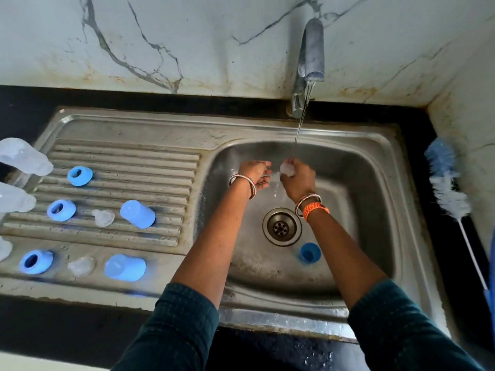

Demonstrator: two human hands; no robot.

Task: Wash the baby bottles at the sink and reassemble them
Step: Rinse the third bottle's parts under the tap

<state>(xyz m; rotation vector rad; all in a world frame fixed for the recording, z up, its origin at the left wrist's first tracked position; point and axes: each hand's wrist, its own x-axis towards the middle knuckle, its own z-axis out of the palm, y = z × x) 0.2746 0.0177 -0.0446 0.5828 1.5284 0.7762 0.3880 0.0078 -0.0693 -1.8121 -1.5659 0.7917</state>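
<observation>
Landmark: drain (282,226), low in the basin of the sink (375,145).

1. Nipple (287,168): clear, above the drain under the tap (312,49) stream. I hold it there, I judge, so the water rinses it through.
2. Right hand (298,179): up and right of the drain, fingers curled round the nipple, gripping it.
3. Left hand (255,174): up and left of the drain, just beside the right. Fingers loosely bent toward the stream; I cannot tell whether it holds anything.
4. Blue cap (310,253): in the basin, just right of and below the drain; probably next for rinsing.
5. Three rings (79,175), two caps (137,214), two nipples (103,217): well left of the drain on the ribbed drainboard, laid in rows, seemingly by set for reassembly.
6. Bottles (24,158): far left of the drain, at the frame edge, partly cut off.
7. Brush (447,183): well right of the drain, on the counter against the wall, within reach.
</observation>
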